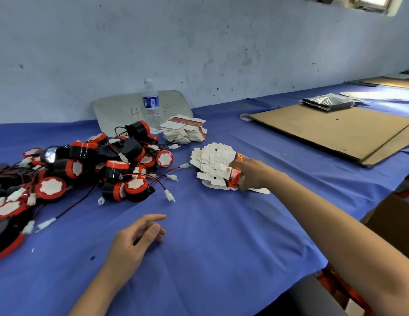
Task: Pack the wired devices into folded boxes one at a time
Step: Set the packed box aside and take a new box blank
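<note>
Right of centre on the blue desk (210,258), a fanned pile of flat boxes (212,160) lies spread out. The right hand (252,175) has its fingers (244,183) curled round one red-and-white box (235,176) at the pile's right edge. At lower centre, the left hand (135,242) is relaxed and holds nothing. The wired devices (85,169) are heaped at the left, red and black, leads trailing. Beyond them stand a second stack of boxes (183,131) and a water bottle (151,106).

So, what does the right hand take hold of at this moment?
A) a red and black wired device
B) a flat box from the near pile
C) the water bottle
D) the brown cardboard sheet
B: the right hand pinches a flat box at the edge of the near pile of flat boxes.
</note>
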The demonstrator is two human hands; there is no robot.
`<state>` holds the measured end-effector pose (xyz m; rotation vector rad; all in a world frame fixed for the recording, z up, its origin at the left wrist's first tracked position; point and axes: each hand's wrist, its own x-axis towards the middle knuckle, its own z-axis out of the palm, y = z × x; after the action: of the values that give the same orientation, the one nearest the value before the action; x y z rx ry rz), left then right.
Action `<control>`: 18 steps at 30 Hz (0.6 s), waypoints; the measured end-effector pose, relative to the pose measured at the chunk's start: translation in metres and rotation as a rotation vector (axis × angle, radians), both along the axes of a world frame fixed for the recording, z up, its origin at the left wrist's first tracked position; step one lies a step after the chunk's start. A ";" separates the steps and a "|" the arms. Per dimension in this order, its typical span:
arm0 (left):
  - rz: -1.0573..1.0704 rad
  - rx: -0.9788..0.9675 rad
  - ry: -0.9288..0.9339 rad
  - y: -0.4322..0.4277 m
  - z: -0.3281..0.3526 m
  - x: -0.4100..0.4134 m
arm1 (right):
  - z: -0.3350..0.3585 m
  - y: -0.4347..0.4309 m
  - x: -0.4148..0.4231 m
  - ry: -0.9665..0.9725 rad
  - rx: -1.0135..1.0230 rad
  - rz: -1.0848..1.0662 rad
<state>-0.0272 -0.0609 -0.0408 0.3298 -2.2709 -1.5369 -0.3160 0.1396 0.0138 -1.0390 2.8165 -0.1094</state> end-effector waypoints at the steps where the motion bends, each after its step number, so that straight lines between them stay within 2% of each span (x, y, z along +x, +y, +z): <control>1: 0.000 0.002 0.002 0.000 -0.001 0.000 | 0.003 0.001 0.000 -0.036 -0.005 -0.003; 3: -0.005 0.004 0.004 0.000 -0.001 0.001 | 0.007 0.005 -0.001 -0.040 -0.024 0.014; 6: -0.009 0.004 0.009 0.000 -0.001 0.001 | 0.012 0.009 -0.004 0.154 -0.073 0.005; 9: -0.013 0.009 0.009 0.002 0.001 0.001 | 0.011 0.014 -0.006 0.369 -0.210 -0.111; 11: -0.017 0.023 0.012 0.002 0.002 0.001 | 0.008 0.018 -0.007 0.431 -0.287 -0.178; 14: -0.018 0.030 0.015 0.003 0.002 0.002 | 0.001 0.019 -0.003 0.496 -0.324 -0.158; 18: -0.018 0.013 0.015 0.003 0.002 0.002 | -0.004 0.016 0.014 0.654 -0.658 -0.179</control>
<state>-0.0249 -0.0575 -0.0390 0.3013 -2.2592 -1.5579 -0.3015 0.1560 0.0098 -1.0659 3.5794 -0.9268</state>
